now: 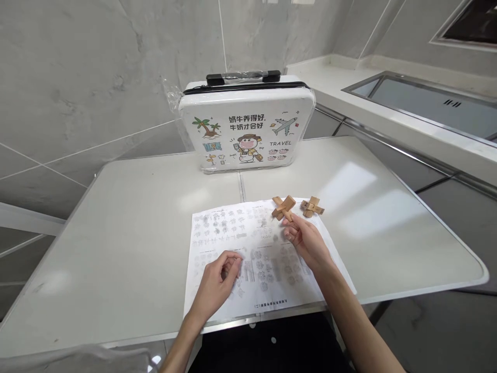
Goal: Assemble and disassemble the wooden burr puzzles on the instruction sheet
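A wooden burr puzzle (284, 205) made of crossed sticks is tilted above the far right part of a printed sheet. My right hand (305, 238) pinches the near end of one of its sticks between thumb and fingers. Just to the right, a second wooden burr puzzle (312, 206) lies at the sheet's far edge, apart from my hand. My left hand (219, 277) rests on the left part of the printed sheet (233, 304), its fingers curled in towards the thumb with nothing visible in them. Small diagrams of puzzles cover the paper.
The sheet lies across the seam of a white folding table (128, 223), near its front edge. At the back stands a plastic-wrapped white case (225, 106) with cartoon prints and a black handle. A counter with a sink (388, 85) runs along the right.
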Tool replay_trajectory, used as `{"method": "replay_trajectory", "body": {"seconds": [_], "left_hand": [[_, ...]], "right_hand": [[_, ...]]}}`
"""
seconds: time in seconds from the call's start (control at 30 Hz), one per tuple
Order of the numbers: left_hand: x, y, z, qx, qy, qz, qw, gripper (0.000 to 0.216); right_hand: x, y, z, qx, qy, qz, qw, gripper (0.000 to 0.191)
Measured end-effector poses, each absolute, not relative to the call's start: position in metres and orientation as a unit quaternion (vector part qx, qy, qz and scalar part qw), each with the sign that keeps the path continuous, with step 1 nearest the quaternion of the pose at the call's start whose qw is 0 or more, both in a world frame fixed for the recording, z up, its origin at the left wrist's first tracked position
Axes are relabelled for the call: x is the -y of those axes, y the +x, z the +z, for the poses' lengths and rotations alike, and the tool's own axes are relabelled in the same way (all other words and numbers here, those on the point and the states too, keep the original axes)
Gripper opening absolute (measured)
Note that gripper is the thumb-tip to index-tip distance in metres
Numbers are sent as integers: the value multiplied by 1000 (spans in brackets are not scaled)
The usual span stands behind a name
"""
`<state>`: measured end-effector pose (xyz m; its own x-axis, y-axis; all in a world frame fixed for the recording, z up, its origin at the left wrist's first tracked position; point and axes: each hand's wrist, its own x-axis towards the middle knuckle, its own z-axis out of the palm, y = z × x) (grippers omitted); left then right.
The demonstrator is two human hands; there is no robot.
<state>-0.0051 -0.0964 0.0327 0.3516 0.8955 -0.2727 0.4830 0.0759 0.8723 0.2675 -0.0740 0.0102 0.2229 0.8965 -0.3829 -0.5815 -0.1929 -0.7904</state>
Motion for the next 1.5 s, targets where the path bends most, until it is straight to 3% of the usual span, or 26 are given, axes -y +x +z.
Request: {"method": "replay_trajectory", "body": {"seconds": [0.23,0.4,0.87,1.07,1.17,1.27,1.37,1.5], "left_hand": [[98,-7,27,-525,657,212,497,35],[99,-7,25,-523,661,215,493,35],[101,-6,23,-528,660,217,487,35],[102,-6,26,-523,659,226,490,33],[104,-10,31,-523,663,227,485,35],[105,-23,35,-541,669,230,455,37],[105,-43,36,-580,660,255,403,37],[104,-64,31,-630,627,313,335,41]], "right_hand": [[50,268,10,49,-423,620,660,2],[37,269,9,9,-377,621,687,11],[17,266,13,8,-421,581,696,15],[27,263,19,39,-433,593,677,5],[55,256,24,81,-461,600,649,12],[93,252,25,211,-521,591,579,30],[128,254,20,317,-590,516,533,44],[153,259,9,409,-644,439,474,45]]}}
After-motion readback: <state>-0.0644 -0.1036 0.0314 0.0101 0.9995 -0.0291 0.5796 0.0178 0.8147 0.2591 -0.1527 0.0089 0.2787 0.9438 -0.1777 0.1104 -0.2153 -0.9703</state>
